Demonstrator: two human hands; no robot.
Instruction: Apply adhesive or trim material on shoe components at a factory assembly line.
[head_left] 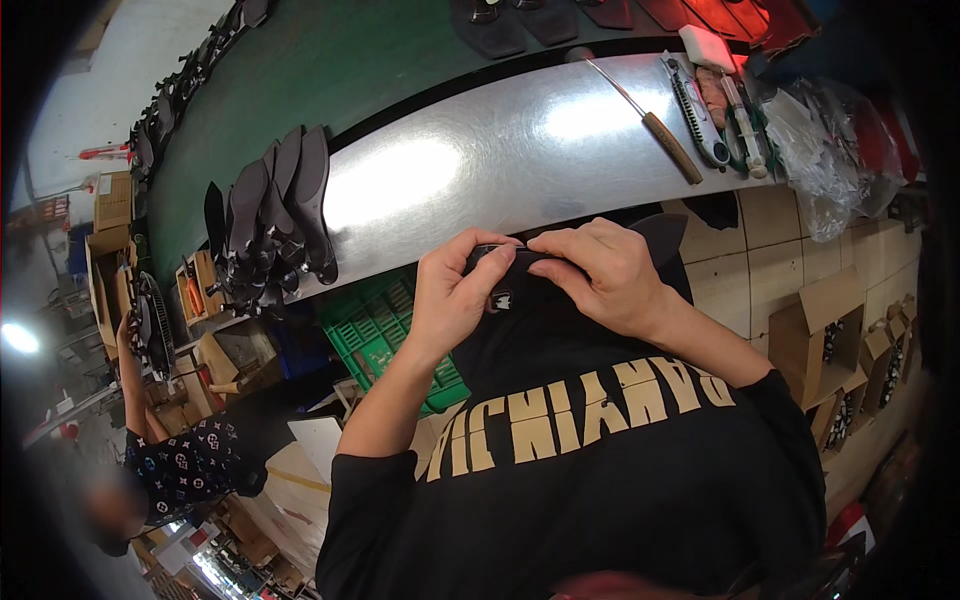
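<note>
Close in front of my chest, both hands hold a black sandal (660, 237), whose dark sole sticks out beyond my right wrist. My left hand (450, 292) is closed on its left end, thumb and fingers pinching a thin black edge. Right beside it, the thumb and forefinger of my right hand (603, 272) pinch the same piece. The fingertips of the two hands almost meet. Much of the sandal is hidden by my fingers and lost against my black shirt. To the left, a bunch of black sandals (268, 205) leans at the metal ledge (440, 200).
On the ledge's right lie an awl (655, 128) with a wooden handle, a utility knife (697, 112), a syringe (743, 125) and clear plastic bags (840, 150). Beyond runs a green belt (390, 60). Below are a green crate (370, 325) and cardboard boxes (812, 335). A co-worker (195, 465) stands left.
</note>
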